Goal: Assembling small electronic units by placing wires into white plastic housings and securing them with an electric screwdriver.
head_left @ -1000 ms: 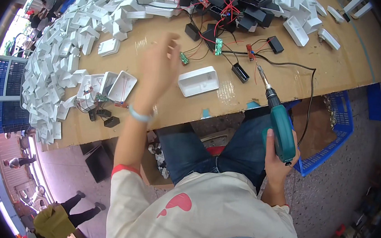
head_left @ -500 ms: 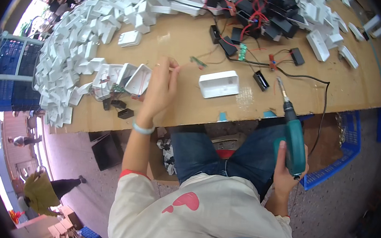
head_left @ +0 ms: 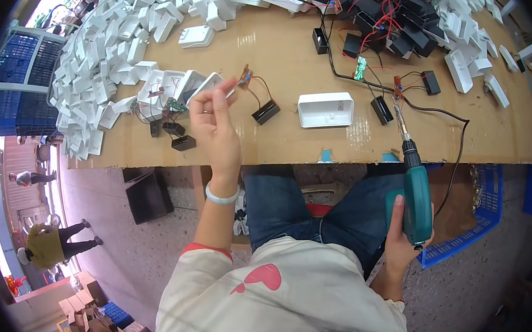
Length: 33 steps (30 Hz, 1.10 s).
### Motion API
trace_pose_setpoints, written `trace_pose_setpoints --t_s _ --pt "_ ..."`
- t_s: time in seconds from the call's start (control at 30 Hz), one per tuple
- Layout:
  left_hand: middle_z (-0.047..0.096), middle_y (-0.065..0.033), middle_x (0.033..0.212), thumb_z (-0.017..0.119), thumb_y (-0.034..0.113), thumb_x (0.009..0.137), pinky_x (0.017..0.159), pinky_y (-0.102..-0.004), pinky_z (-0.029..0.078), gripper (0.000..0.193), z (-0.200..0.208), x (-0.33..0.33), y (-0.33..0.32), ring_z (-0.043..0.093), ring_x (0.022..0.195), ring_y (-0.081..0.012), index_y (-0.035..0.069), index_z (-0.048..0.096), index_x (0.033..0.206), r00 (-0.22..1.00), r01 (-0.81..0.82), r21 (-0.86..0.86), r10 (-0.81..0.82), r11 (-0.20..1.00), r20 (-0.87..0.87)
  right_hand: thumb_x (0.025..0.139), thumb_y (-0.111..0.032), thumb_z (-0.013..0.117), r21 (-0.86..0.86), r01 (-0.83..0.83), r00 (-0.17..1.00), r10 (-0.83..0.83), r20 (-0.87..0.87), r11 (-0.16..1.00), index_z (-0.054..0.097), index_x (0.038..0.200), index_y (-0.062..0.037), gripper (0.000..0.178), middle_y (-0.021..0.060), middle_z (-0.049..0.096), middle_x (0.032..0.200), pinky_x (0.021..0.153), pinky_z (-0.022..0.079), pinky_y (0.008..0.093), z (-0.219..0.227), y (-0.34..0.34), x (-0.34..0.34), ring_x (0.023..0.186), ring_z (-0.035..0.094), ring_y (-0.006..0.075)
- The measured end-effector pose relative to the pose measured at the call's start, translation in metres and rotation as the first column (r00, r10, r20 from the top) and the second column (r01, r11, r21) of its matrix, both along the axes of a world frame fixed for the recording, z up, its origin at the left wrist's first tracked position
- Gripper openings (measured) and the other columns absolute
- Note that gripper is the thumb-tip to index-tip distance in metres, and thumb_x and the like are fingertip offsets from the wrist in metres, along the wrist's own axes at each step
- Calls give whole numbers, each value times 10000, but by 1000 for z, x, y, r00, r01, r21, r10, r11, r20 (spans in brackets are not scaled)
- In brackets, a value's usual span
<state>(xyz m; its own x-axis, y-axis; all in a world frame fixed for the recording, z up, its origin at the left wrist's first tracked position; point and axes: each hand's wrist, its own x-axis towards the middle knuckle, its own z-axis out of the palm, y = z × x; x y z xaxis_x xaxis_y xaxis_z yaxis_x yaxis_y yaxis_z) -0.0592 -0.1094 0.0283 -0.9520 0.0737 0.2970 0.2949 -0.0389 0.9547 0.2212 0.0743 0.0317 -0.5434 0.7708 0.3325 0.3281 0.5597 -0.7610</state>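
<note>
Circuit board: a small brown circuit board (head_left: 245, 75) is pinched at the fingers of the left hand (head_left: 214, 123), raised over the near left part of the counter (head_left: 276, 47); thin red and black wires run from it to a black box (head_left: 265, 111) lying on the counter.
Left hand: fingers closed narrowly on the board; pale bracelet (head_left: 221, 195) at the wrist.
Right hand: the right hand (head_left: 404, 236) is wrapped round the grip of a teal power screwdriver (head_left: 416, 198), held near the lap, bit pointing far toward the counter edge.
White casing: an open white shell (head_left: 325, 109) lies right of the black box.
Far left: a heap of white casings (head_left: 112, 45).
</note>
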Motion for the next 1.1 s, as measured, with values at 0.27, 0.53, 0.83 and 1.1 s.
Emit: trace_pose_setpoints --t_s 0.27,0.53,0.83,1.1 --pt "754 -134 982 577 164 1087 818 -262 549 162 15 -7 17 702 904 -149 29 517 1155 992 73 102 -63 992 -105 916 -12 765 -19 -3 1000 4 9 1000 666 1119 27 230 104 702 875 706 527 280 1 -3 6 745 664 160" --pt "752 -84 913 708 75 987 690 -253 517 74 26 42 37 674 773 -134 3 718 973 902 431 -187 -422 883 88 827 19 789 -113 -131 991 133 4 985 657 1184 16 381 155 723 967 758 546 301 9 -7 9 849 729 215" --pt "629 -79 864 755 64 858 718 -398 455 125 -17 55 67 585 781 -277 67 721 979 768 -38 -727 -445 686 -460 872 40 778 -191 -257 966 254 -43 947 656 1161 33 314 128 740 931 731 553 279 1 -13 4 811 730 161" --pt "653 -54 1202 790 109 807 898 -444 412 102 -22 49 80 562 1141 -317 116 770 907 705 -261 -660 -327 705 -629 833 67 765 -165 -317 948 311 -66 934 651 1166 17 355 131 727 948 742 548 284 -3 -12 -13 811 725 199"
